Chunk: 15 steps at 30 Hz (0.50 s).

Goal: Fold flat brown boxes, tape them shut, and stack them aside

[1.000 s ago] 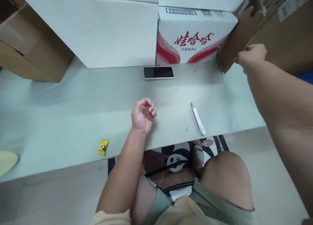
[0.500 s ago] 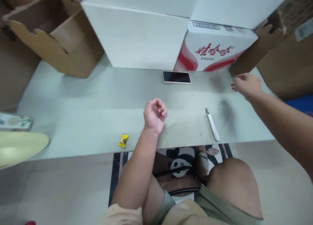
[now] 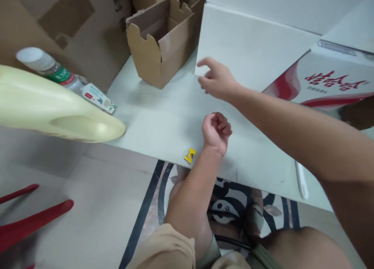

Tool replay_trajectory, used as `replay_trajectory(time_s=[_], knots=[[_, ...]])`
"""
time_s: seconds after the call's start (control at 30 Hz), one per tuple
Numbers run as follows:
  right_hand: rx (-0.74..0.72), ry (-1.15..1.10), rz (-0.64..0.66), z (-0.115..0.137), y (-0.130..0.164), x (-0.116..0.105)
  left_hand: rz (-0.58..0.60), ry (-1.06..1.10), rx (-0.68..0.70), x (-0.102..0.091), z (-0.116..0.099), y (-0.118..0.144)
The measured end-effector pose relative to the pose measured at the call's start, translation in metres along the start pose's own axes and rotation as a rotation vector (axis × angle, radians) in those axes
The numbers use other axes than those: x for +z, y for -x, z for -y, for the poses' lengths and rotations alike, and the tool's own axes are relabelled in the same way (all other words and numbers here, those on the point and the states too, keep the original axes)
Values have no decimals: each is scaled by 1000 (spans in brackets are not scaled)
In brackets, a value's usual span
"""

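Note:
My left hand point(image 3: 216, 132) rests palm up over the table, its fingers curled in, with nothing visible in them. Just beyond it, my right hand point(image 3: 217, 78) is in the air with index finger and thumb apart, holding nothing. It is in front of the white panel's lower left corner; I cannot tell if it touches. A small candy in a yellow wrapper point(image 3: 190, 155) lies near the table's front edge, left of my left wrist. Under my right forearm a white utility knife point(image 3: 301, 181) lies on the table, its upper end hidden by the arm.
An open brown cardboard box point(image 3: 162, 46) stands at the back. To the left are a pale yellow curved object point(image 3: 73, 113), a white-capped bottle point(image 3: 58, 68) and a small printed box point(image 3: 99, 98). A white carton with red lettering point(image 3: 330, 80) stands right, beside the white panel point(image 3: 248, 43).
My right hand has swept from the table's right side to the left, beyond my left hand. The view has turned left; the phone is now out of sight. My left hand's fingers stay curled.

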State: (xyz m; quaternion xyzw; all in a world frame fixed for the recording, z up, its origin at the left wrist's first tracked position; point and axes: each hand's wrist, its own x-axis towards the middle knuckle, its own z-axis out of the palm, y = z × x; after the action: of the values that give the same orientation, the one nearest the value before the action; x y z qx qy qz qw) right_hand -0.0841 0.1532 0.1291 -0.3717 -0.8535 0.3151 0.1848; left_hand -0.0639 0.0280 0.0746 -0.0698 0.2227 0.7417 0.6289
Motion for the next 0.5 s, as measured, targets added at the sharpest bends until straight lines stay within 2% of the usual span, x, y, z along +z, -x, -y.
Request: replay_trajectory(time_s=[0.13,0.23,0.37,0.43,0.5], knots=[[-176,59,110,64,-49,42,-41,16,28,-1,-9,-5],[-258,153,155,87,-59,57,-84,13,19,-1,-13,-8],[-309,111,146,87,-34,52,-64,15,49,-2,-18,-7],[-337,-29,76,76,-16,37,-51,3,54,-3,-19,-5],[-359,-215,-44,58,1,13,-60,0,44,-4,-18,-3]])
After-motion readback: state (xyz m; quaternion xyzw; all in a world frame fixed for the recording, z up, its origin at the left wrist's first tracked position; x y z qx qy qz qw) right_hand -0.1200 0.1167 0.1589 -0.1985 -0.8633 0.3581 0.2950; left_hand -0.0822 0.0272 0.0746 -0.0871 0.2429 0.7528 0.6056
